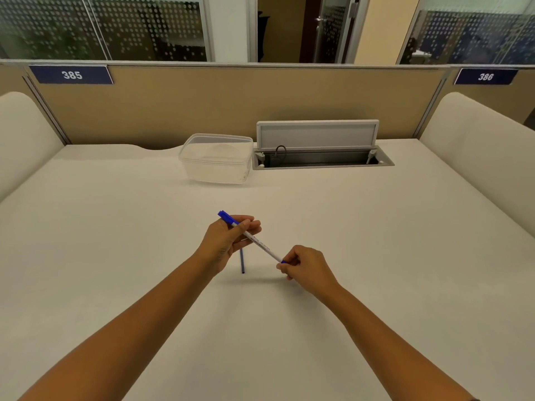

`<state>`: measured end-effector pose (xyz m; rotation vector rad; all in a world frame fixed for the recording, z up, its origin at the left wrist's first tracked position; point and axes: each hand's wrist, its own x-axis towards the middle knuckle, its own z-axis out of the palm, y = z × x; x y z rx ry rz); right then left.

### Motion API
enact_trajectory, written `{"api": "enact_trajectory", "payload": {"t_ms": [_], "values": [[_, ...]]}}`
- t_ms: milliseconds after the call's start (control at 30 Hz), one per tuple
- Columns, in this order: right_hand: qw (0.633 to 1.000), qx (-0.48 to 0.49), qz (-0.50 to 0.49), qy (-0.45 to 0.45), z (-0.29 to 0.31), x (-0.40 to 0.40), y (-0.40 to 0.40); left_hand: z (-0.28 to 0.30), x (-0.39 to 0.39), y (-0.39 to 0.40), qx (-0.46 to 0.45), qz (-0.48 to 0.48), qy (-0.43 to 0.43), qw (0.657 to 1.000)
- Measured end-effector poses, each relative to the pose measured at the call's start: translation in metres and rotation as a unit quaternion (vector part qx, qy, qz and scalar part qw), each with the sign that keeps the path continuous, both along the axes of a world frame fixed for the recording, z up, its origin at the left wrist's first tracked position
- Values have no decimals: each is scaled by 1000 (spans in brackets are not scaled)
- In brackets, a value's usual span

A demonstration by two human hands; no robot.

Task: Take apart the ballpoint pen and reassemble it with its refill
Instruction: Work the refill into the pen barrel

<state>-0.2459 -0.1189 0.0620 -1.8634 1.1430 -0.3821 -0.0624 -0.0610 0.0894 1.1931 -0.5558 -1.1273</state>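
Both bare forearms reach in from the near edge of the desk (376, 227) and meet over its middle. The left hand (224, 241) pinches the pen (254, 240) near its upper end, thumb and fingers closed around the white barrel just below the blue cap (225, 217). The pen slants from upper left down to lower right, held clear of the desk top. The right hand (307, 266) is curled, with its thumb and forefinger pressed together on the small blue piece at the lower tip of the pen; whether that piece is screwed on or already loose cannot be told.

A thin blue refill (242, 260) lies on the desk just under and beside the left hand, its upper end hidden behind the palm and its lower end pointing toward the near edge. It is apart from the pen barrel.

Toward the far edge of the desk, a clear plastic box (215, 159) stands upright with nothing seen inside it. Just to its right, a cable tray (321, 160) is set into the desk with its grey lid (317, 134) raised, and a dark cable loop shows in its left end. Behind the far edge runs a tan partition (202, 105) carrying number plates reading 385 (71, 74) and 386 (485, 77) near its two upper corners.
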Motion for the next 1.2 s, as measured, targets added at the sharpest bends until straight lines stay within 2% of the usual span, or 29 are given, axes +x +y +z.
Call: {"api": "enact_trajectory", "payload": {"t_ms": [167, 267, 333, 467, 567, 667, 767, 867, 933, 1033, 1133, 1200], "values": [[980, 181, -1, -85, 1, -4, 0, 11, 1, -6, 2, -85, 5, 996], [943, 305, 21, -129, -1, -5, 5, 12, -1, -7, -3, -88, -22, 996], [925, 346, 23, -157, -4, -5, 7, 13, -2, -7, -7, -81, -38, 996], [932, 329, 9, -151, -5, -3, 8, 10, -5, -8, 10, -45, -109, 993], [948, 282, -10, -143, -4, -3, 5, 6, -7, -9, 33, 2, -117, 993], [967, 202, -28, -152, -4, -7, 2, 1, -10, -12, 47, 15, -131, 990], [983, 92, -43, -155, -8, -10, 3, -2, -15, -17, 76, 32, -181, 980], [986, 37, -62, -152, -12, -12, 5, -2, -18, -19, 86, 45, -210, 973], [985, 55, -61, -153, -11, -13, 4, -2, -18, -19, 66, 40, -204, 976], [974, 135, -48, -175, -8, -11, 6, 4, -17, -18, 29, -27, -178, 983], [963, 205, -40, -169, -6, -7, 9, 8, -15, -18, -4, -86, -55, 995], [951, 258, -28, -169, -2, -6, 12, 6, -16, -15, -9, -108, -25, 994]]}}
